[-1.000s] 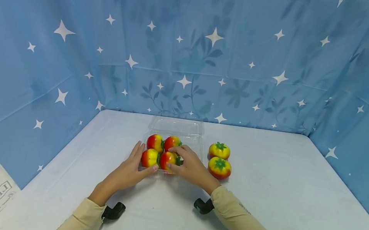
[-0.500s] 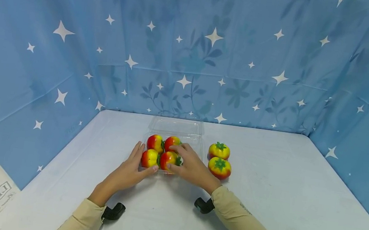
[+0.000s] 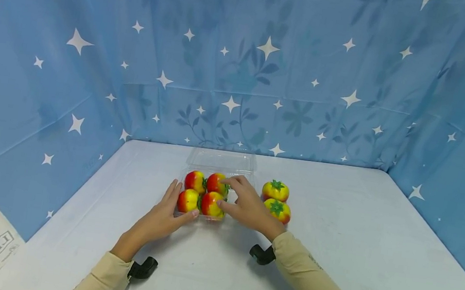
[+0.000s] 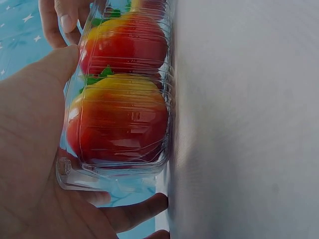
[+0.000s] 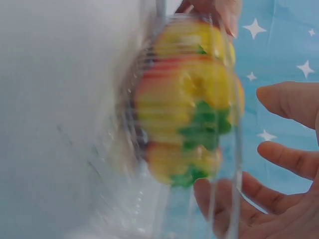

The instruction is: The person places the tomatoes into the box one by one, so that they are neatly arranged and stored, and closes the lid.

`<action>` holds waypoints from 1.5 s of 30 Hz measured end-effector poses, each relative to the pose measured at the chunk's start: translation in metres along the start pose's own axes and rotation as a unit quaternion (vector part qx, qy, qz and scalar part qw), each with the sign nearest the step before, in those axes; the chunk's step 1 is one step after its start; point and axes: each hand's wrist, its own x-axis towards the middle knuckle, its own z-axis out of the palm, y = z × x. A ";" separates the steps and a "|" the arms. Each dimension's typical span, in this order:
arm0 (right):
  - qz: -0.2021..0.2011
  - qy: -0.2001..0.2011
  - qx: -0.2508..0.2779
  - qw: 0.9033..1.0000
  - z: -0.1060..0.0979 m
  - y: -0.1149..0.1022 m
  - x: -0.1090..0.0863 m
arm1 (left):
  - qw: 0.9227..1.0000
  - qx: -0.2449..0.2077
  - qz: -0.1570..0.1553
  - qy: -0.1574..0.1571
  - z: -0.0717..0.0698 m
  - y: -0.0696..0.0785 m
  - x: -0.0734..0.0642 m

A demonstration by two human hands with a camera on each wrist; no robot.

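A clear plastic clamshell box [image 3: 221,160] lies with its lid folded back, holding several red-and-yellow toy fruits with green leafy tops, persimmon-like. My left hand [image 3: 161,219] rests against its near left corner, thumb along the front rim and straight fingers down the left side. In the left wrist view a fruit [image 4: 119,119] shows through the box wall. My right hand [image 3: 250,209] is at the box's right part, fingers spread, just right of the front right fruit [image 3: 211,204]. The right wrist view shows a gap between its fingertips and that fruit [image 5: 189,99], blurred.
Two more such fruits, a rear one [image 3: 276,190] and a nearer one [image 3: 277,208], sit on the white-covered table [image 3: 356,240] right of the box, close to my right hand. A blue starry curtain [image 3: 242,68] stands behind and at both sides.
My right hand has let go of the front right fruit and drawn a little to the right, its fingers opening. The fruit stays in the box. My left hand has barely moved.
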 end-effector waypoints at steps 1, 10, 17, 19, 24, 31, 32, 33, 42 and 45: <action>0.005 0.003 -0.002 1.000 -0.002 0.000 0.000 | 1.000 0.000 -0.001 0.000 0.000 0.000 0.000; 0.039 0.015 -0.001 0.999 -0.020 0.001 0.001 | 1.000 -0.001 -0.008 0.002 0.000 0.000 0.000; 0.031 0.019 -0.005 0.999 -0.027 0.004 0.001 | 1.000 0.001 -0.002 0.002 0.000 -0.001 0.000; 0.032 0.021 -0.009 0.999 -0.029 0.005 0.001 | 1.000 0.001 -0.003 0.001 0.000 -0.001 0.000; 0.043 0.022 -0.015 0.999 -0.037 0.007 0.001 | 1.000 0.001 -0.001 -0.001 0.000 0.000 0.000; 0.049 0.028 -0.006 0.998 -0.051 0.012 -0.001 | 1.000 0.001 0.000 -0.003 -0.001 0.001 -0.002; 0.053 0.029 -0.004 0.998 -0.053 0.013 -0.001 | 1.000 0.001 0.000 -0.003 -0.001 0.001 -0.002; 0.056 0.030 -0.005 0.998 -0.055 0.015 -0.002 | 1.000 0.001 -0.001 -0.003 -0.001 0.001 -0.001; 0.092 0.046 -0.022 0.994 -0.077 0.027 -0.005 | 1.000 0.000 -0.003 -0.005 0.000 0.000 -0.001; 0.094 0.047 -0.023 0.994 -0.083 0.035 -0.006 | 1.000 0.001 -0.001 -0.005 0.000 0.000 0.000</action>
